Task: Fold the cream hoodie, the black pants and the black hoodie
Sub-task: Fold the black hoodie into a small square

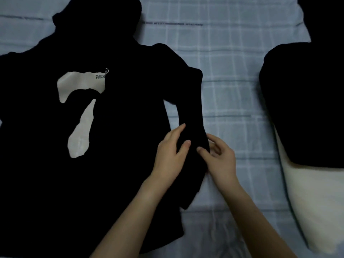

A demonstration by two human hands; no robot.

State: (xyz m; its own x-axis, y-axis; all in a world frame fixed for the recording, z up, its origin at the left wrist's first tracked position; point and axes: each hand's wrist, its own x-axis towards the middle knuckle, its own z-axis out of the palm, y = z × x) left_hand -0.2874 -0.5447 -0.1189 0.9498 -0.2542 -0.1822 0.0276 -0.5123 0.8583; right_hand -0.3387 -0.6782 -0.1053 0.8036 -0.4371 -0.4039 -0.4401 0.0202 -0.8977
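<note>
The black hoodie (121, 127) lies spread flat on the bed, with a pale "7" print (81, 116) facing up. Its right sleeve (191, 101) is bent and runs down along the body's right edge. My left hand (170, 155) rests on the lower sleeve with fingers straight and thumb spread. My right hand (220, 159) pinches the sleeve's outer edge near the cuff, thumb on top and fingers behind. At the right, the folded black pants (307, 99) lie on top of the folded cream hoodie (312, 202).
Everything lies on a light blue checked bedsheet (232, 81). A strip of bare sheet runs between the black hoodie and the folded stack. Another dark shape (325, 15) fills the top right corner.
</note>
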